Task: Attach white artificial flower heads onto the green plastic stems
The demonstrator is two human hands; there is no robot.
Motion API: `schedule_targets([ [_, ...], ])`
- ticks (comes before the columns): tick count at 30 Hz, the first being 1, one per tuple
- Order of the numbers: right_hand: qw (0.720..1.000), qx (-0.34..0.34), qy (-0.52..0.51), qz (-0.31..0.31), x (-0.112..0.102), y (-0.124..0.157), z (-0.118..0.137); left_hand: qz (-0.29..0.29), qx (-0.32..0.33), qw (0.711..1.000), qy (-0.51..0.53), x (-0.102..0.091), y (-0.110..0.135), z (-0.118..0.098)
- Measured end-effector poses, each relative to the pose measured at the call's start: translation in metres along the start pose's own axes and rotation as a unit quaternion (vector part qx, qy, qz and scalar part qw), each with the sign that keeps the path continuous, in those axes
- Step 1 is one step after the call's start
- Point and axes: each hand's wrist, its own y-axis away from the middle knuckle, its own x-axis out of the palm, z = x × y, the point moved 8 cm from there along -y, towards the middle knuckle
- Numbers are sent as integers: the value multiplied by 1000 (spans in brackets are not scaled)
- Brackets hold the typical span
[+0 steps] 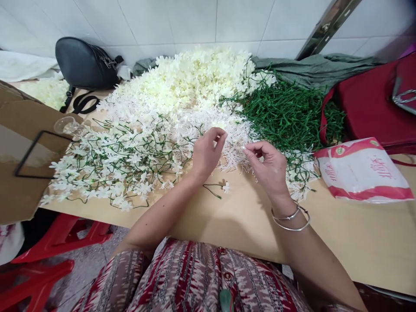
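My left hand [207, 154] is closed in a pinch over the white flower parts; whatever sits between its fingertips is too small to make out. Across from it, my right hand [269, 168] pinches a small white piece [243, 148] between thumb and forefinger. Under and behind both hands spreads a heap of thin white spiky flower parts [230, 145]. A green stem with one white flower [226, 187] lies on the table [240, 216] between my forearms. To the left is a pile of white artificial flowers on green stems [123, 160].
Cream-white petals [198, 76] are heaped at the back, with bare green stems [286, 110] to their right. A red bag [367, 99], a red-and-white plastic package [364, 171], a black bag [86, 63] and a cardboard box [19, 117] surround the piles. Red stools [65, 238] stand below left.
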Motion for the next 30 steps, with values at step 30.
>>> schedule_targets([
  [30,974,168,-145,54,30,18,-21,66,-172,908,377,27,54,13],
])
